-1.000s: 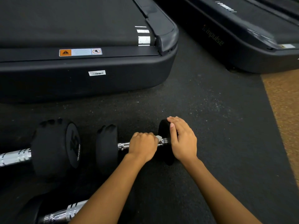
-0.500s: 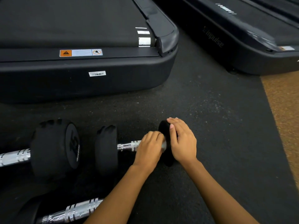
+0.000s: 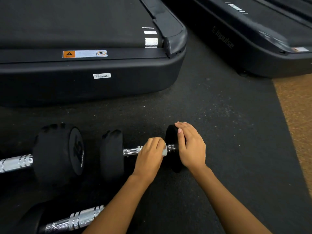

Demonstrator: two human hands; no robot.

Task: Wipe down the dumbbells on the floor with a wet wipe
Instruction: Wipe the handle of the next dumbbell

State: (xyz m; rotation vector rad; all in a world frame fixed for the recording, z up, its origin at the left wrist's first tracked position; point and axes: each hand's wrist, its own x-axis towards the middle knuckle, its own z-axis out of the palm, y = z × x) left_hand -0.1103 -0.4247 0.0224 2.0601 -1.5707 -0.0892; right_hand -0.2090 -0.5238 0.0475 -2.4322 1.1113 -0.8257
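A small black dumbbell point(image 3: 111, 154) with a chrome handle lies on the dark floor in front of me. My left hand point(image 3: 150, 156) is wrapped over the right part of the handle and holds a white wet wipe point(image 3: 164, 152), a corner of which peeks out by the right head. My right hand point(image 3: 190, 146) rests flat, fingers straight, on top of the dumbbell's right head point(image 3: 172, 159). A larger dumbbell marked 15 point(image 3: 57, 152) lies to the left. A third dumbbell's handle point(image 3: 76, 220) shows at the bottom left, partly under my left forearm.
A black treadmill base point(image 3: 84, 81) stands just behind the dumbbells. A second treadmill point(image 3: 244, 48) sits at the upper right. The black rubber mat point(image 3: 236, 132) extends to the right and ends at a brown floor strip point(image 3: 297, 115).
My left hand slid right along the chrome handle toward the right head, then eased back slightly so the wipe's corner shows. My right hand stayed on the right head.
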